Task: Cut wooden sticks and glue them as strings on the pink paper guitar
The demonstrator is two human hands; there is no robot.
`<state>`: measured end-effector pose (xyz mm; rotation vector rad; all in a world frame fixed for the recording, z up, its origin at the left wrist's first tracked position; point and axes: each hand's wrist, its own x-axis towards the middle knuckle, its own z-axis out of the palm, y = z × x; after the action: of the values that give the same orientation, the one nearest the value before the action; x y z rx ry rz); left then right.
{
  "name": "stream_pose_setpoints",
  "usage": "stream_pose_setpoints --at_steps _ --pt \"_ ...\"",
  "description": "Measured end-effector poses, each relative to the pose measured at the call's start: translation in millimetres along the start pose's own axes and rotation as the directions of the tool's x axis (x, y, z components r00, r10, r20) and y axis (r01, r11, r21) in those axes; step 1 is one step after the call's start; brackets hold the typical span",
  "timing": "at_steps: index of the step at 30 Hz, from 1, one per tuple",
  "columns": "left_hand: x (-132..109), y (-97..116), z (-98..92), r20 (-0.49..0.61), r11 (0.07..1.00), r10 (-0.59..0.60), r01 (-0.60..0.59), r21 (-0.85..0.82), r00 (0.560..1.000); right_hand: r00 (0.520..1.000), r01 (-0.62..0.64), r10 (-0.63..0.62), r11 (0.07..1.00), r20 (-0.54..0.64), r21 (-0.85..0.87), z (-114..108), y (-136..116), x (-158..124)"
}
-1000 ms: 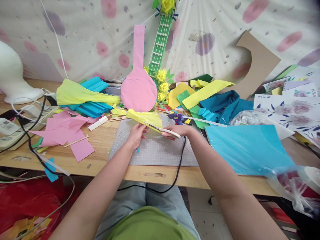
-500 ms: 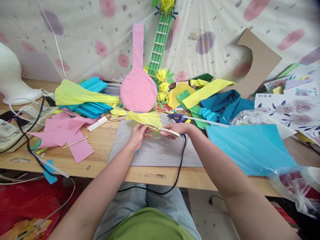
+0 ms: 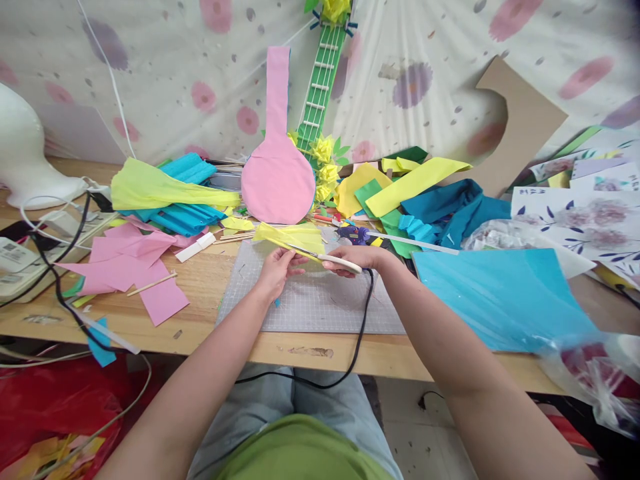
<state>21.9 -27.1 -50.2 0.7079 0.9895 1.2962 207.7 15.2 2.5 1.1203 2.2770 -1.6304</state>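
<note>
My left hand (image 3: 278,272) pinches the near edge of a sheet of yellow crepe paper (image 3: 295,236) above the grey cutting mat (image 3: 305,312). Scissors (image 3: 342,261) with white handles are gripped in my right hand (image 3: 356,259). Their blades point left, lying along the paper's near edge close to my left fingertips. Just behind my right hand a dark blue glue gun (image 3: 353,233) rests with a clear glue stick (image 3: 415,241) sticking out to the right. Its black cord loops down over the mat and the table's front edge.
A pink banjo-shaped cutout (image 3: 278,180) stands behind the mat, before a green guitar-like neck (image 3: 320,87) with yellow paper flowers. Pink paper pieces (image 3: 163,297) lie left, a blue sheet (image 3: 500,293) right. A power strip (image 3: 55,257) and white foam head (image 3: 30,153) stand far left.
Hardly anything differs. The whole view has shifted a few pixels, while both hands keep their hold on the paper and scissors.
</note>
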Motion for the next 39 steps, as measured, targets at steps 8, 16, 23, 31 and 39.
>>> stream_pose_setpoints --at_steps 8,16,23,31,39 --pt "1.5 -1.9 -1.8 0.026 1.000 0.010 -0.010 -0.005 1.000 1.000 0.000 -0.001 1.000 -0.014 -0.018 -4.1 5.8 1.4" --pt "1.7 -2.6 -1.5 0.029 0.999 0.013 -0.014 0.032 0.999 0.998 -0.068 0.062 0.961 -0.030 -0.267 -9.2 -9.5 2.2" --pt "0.9 -2.4 -0.8 0.035 0.999 0.017 -0.018 0.039 0.999 0.995 -0.089 0.073 0.936 -0.062 -0.342 -8.1 -21.4 10.7" --pt "1.3 -0.3 -0.7 0.013 1.000 -0.006 0.005 0.004 1.000 0.998 -0.037 0.022 0.950 -0.051 -0.309 -8.4 -19.5 17.0" --pt "4.4 -3.7 -3.2 0.026 1.000 -0.002 0.002 0.003 1.000 0.996 -0.045 0.024 0.966 -0.086 -0.254 -10.0 -16.3 17.4"
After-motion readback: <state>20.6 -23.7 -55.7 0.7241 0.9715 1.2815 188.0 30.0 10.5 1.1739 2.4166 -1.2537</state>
